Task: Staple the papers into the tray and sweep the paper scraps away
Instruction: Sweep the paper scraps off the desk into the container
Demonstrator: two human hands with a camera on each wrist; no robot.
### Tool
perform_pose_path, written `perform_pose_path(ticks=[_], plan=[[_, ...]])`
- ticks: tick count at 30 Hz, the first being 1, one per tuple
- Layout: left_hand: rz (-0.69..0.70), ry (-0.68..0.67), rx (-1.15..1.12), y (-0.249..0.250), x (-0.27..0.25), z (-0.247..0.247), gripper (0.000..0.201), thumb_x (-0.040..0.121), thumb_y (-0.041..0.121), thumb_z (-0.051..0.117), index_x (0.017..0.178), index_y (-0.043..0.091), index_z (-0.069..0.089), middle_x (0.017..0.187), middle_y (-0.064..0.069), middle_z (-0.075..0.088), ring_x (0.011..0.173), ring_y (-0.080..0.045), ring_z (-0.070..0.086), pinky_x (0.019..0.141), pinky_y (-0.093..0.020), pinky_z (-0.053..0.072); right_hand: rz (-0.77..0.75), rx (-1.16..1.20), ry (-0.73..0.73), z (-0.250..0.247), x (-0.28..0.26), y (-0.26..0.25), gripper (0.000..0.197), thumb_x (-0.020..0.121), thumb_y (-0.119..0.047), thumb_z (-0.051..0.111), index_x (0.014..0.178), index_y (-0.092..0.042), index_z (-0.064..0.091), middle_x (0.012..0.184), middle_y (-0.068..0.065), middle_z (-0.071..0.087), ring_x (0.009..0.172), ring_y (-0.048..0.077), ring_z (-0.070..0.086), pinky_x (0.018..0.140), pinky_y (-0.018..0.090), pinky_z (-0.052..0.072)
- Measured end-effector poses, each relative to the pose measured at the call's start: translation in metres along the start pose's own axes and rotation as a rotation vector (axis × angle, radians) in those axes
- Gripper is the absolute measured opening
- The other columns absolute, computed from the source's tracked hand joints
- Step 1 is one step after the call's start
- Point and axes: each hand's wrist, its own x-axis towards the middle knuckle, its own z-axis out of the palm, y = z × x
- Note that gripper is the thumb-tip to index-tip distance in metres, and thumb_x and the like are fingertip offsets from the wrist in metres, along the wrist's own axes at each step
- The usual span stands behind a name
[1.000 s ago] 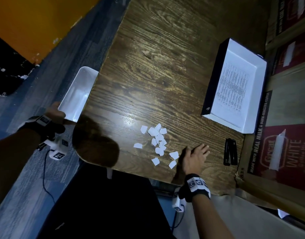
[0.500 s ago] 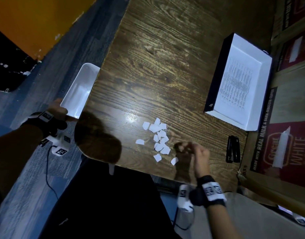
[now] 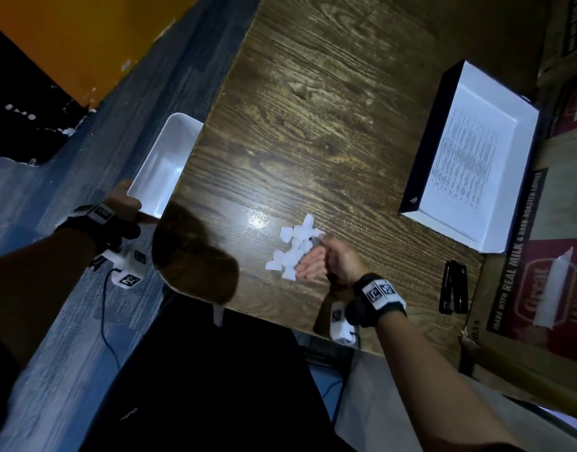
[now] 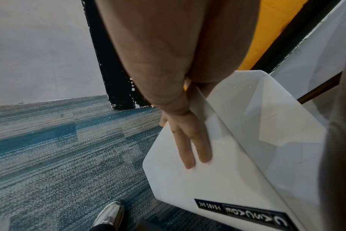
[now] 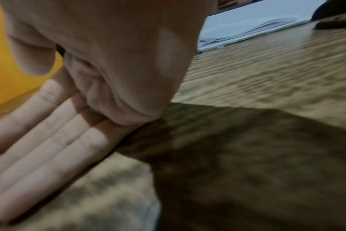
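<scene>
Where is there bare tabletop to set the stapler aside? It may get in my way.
Bare wood lies beyond the paper scraps, between the white bin and the paper tray. It is crowded where the right hand meets the scraps, near the stapler.

the paper scraps (image 3: 293, 252) lie in a loose cluster on the table (image 3: 329, 132), near its front edge. the right hand (image 3: 326, 264) rests on the table just right of them, its fingers (image 5: 49, 132) flat against the pile. off the table's left edge, the left hand (image 3: 124, 203) holds a bin (image 3: 164, 164) against that edge, fingers (image 4: 190, 140) under its base. far right on the table sits the tray (image 3: 522, 177) with the papers (image 3: 460, 168) in it. the stapler (image 3: 454, 291) lies in front of the tray, well right of the scraps.
</scene>
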Motion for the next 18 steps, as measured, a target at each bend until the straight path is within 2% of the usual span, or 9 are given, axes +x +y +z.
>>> perform_pose_path(ticks=[1, 2, 4, 7, 9, 11, 15, 16, 18], plan=[[-0.009, -0.001, 0.015, 0.0, 0.001, -0.001, 0.046, 0.084, -0.014, 0.042, 0.126, 0.004, 0.041, 0.116, -0.026, 0.046, 0.034, -0.003, 0.059, 0.029, -0.019, 0.043, -0.052, 0.013, 0.013, 0.002, 0.004, -0.008, 0.066, 0.088, -0.044, 0.038, 0.083, 0.016, 0.063, 0.08, 0.027, 0.071, 0.072, 0.037, 0.072, 0.067, 0.035, 0.057], [-0.008, -0.002, 0.0, -0.002, 0.005, -0.002, 0.053, 0.079, -0.013, 0.046, 0.13, 0.001, 0.04, 0.115, -0.026, 0.046, 0.039, -0.009, 0.063, 0.029, -0.02, 0.045, -0.096, 0.039, 0.023, 0.002, 0.007, -0.014, 0.064, 0.09, -0.041, 0.036, 0.083, 0.017, 0.063, 0.081, 0.028, 0.071, 0.073, 0.038, 0.071, 0.068, 0.035, 0.058], [0.005, -0.028, -0.023, -0.004, 0.008, -0.004, 0.06, 0.078, -0.016, 0.044, 0.137, -0.002, 0.037, 0.117, -0.028, 0.046, 0.053, -0.019, 0.07, 0.031, -0.024, 0.047, -0.142, 0.12, 0.015, 0.002, 0.003, -0.018, 0.061, 0.095, -0.034, 0.032, 0.079, 0.015, 0.064, 0.081, 0.029, 0.071, 0.074, 0.039, 0.071, 0.069, 0.036, 0.059], [0.009, 0.078, 0.053, -0.002, 0.007, 0.001, 0.05, 0.085, -0.016, 0.038, 0.134, -0.006, 0.038, 0.123, -0.032, 0.048, 0.032, 0.004, 0.055, 0.028, -0.013, 0.04, -0.053, 0.095, -0.074, 0.018, -0.013, -0.004, 0.062, 0.091, -0.04, 0.04, 0.078, 0.016, 0.064, 0.084, 0.034, 0.069, 0.073, 0.04, 0.071, 0.068, 0.037, 0.058], [0.017, 0.14, 0.081, -0.007, 0.01, 0.004, 0.048, 0.087, -0.01, 0.043, 0.134, -0.004, 0.039, 0.126, -0.03, 0.051, 0.034, 0.019, 0.047, 0.03, -0.006, 0.036, 0.053, 0.002, -0.15, 0.041, -0.017, 0.012, 0.062, 0.085, -0.043, 0.051, 0.081, 0.017, 0.065, 0.088, 0.034, 0.069, 0.074, 0.039, 0.071, 0.066, 0.037, 0.059], [0.022, 0.175, 0.093, -0.012, 0.019, 0.004, 0.048, 0.088, -0.005, 0.045, 0.135, -0.001, 0.039, 0.133, -0.028, 0.049, 0.038, 0.024, 0.045, 0.033, -0.004, 0.038, 0.081, -0.021, -0.14, 0.061, -0.01, 0.019, 0.06, 0.089, -0.04, 0.051, 0.088, 0.019, 0.065, 0.091, 0.035, 0.068, 0.073, 0.038, 0.072, 0.065, 0.039, 0.059], [0.005, 0.151, 0.054, -0.014, 0.022, 0.005, 0.05, 0.089, -0.005, 0.042, 0.138, 0.0, 0.035, 0.137, -0.028, 0.045, 0.036, 0.02, 0.048, 0.032, -0.006, 0.039, -0.016, 0.063, 0.043, 0.071, 0.01, -0.005, 0.055, 0.093, -0.036, 0.048, 0.092, 0.017, 0.063, 0.08, 0.034, 0.068, 0.067, 0.038, 0.071, 0.061, 0.037, 0.058], [0.0, 0.119, 0.035, -0.015, 0.025, 0.003, 0.05, 0.09, -0.007, 0.04, 0.139, 0.002, 0.035, 0.138, -0.029, 0.044, 0.036, 0.015, 0.051, 0.032, -0.008, 0.04, -0.054, 0.074, 0.079, 0.072, 0.013, -0.013, 0.051, 0.093, -0.034, 0.048, 0.092, 0.015, 0.064, 0.076, 0.031, 0.069, 0.065, 0.037, 0.071, 0.06, 0.036, 0.058], [-0.001, -0.023, -0.066, -0.022, 0.036, -0.002, 0.05, 0.088, -0.014, 0.034, 0.133, 0.007, 0.04, 0.139, -0.032, 0.04, 0.042, -0.003, 0.064, 0.041, -0.023, 0.049, -0.124, 0.116, 0.119, 0.074, 0.018, -0.025, 0.044, 0.094, -0.029, 0.046, 0.092, 0.011, 0.064, 0.076, 0.027, 0.07, 0.067, 0.036, 0.071, 0.061, 0.035, 0.058]])
